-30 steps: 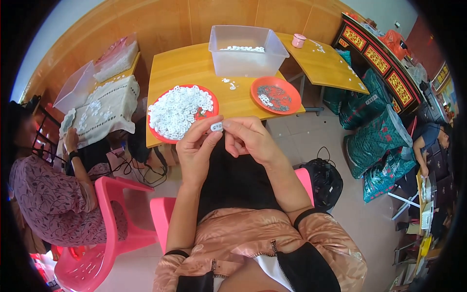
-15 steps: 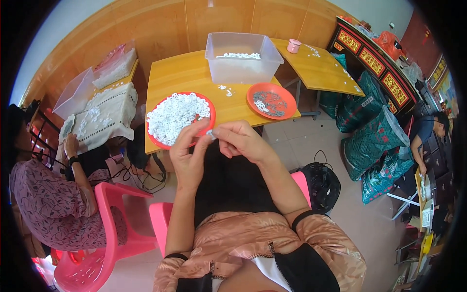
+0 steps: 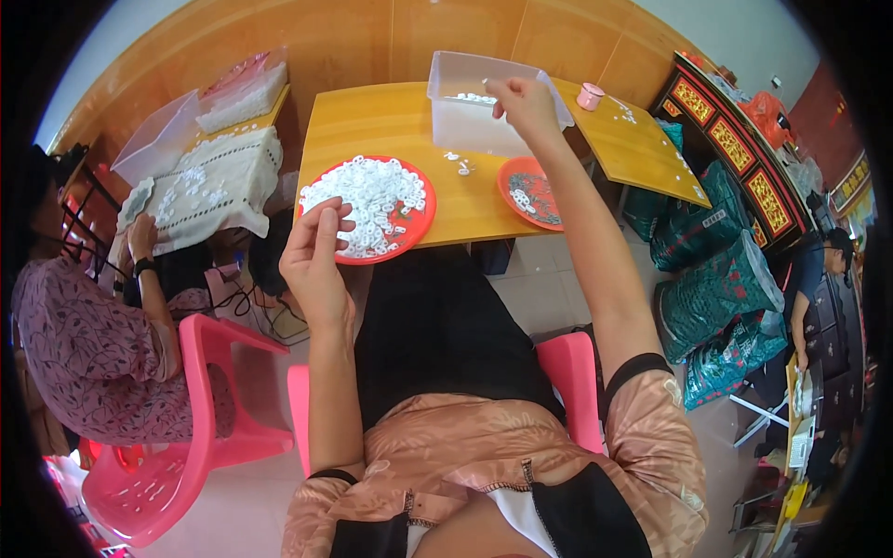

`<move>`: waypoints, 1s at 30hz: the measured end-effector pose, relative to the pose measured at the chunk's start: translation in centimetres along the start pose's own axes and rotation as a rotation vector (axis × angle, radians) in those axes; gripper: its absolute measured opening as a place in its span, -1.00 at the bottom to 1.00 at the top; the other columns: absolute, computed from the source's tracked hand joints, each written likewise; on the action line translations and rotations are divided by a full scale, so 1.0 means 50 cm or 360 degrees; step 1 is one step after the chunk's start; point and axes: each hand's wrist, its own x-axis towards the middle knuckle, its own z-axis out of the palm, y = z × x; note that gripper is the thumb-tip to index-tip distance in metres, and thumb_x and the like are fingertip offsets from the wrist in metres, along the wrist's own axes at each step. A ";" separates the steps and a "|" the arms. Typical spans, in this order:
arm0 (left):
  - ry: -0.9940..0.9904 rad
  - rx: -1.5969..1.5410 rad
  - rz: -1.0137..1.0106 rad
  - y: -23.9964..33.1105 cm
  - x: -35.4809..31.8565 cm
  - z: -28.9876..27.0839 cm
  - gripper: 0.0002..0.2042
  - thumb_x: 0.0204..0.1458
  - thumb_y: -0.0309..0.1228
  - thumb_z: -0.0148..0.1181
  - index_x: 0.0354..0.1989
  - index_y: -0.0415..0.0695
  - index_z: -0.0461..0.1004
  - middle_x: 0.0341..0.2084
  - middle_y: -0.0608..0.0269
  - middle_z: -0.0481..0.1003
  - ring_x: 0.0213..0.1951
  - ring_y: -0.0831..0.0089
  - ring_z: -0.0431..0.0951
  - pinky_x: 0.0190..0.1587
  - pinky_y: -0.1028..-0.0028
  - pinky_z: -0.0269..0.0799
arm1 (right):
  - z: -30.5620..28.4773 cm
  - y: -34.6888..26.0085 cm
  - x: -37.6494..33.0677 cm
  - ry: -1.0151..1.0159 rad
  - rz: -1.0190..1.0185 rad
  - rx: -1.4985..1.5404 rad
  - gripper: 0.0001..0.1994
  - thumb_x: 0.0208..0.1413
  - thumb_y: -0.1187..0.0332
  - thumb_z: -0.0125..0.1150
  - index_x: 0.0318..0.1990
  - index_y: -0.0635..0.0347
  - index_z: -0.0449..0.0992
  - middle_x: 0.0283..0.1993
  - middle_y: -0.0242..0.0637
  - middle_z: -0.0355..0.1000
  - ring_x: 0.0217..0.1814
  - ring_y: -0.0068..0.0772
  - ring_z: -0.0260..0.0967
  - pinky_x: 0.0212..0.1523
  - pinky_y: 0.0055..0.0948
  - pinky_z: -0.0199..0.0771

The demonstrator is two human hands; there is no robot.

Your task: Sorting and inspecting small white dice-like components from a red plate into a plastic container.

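Observation:
My right hand [image 3: 528,110] reaches over the clear plastic bin [image 3: 479,130], thumb and forefinger pinched; a tiny pale spot shows at their tips, too small to make out. White pieces [image 3: 470,98] lie inside the bin. My left hand [image 3: 316,256] is at the near left edge of the red plate [image 3: 420,219], fingers loosely bent and apart from the thumb, with nothing seen in them. Small white ring-like pieces [image 3: 365,191] are heaped on that plate. An orange-red dish [image 3: 509,172] holds small grey pieces and a few white ones, partly hidden behind my right forearm.
Loose white pieces [image 3: 458,163] lie on the yellow table [image 3: 372,116]. A pink cup [image 3: 590,96] stands on another table to the right. Filled green sacks [image 3: 716,293] stand on the floor. At left, a person [image 3: 102,344] sits by a cloth-covered table [image 3: 237,195].
My hands were together at the red plate's near edge around a small white piece. They have parted: the right has swung up and away over the bin, the left slightly left.

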 end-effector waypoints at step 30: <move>-0.0050 0.0194 -0.0178 -0.099 0.022 -0.036 -0.78 0.09 -0.41 0.08 -0.13 -0.23 0.45 -0.39 0.35 0.44 -0.43 0.67 0.38 -0.36 0.69 0.30 | 0.246 0.016 -0.242 -0.0336 -0.0684 0.0357 -0.84 -0.10 0.33 0.19 -0.47 0.26 0.54 -0.47 -0.12 0.44 -0.38 -0.16 0.41 -0.34 -0.31 0.39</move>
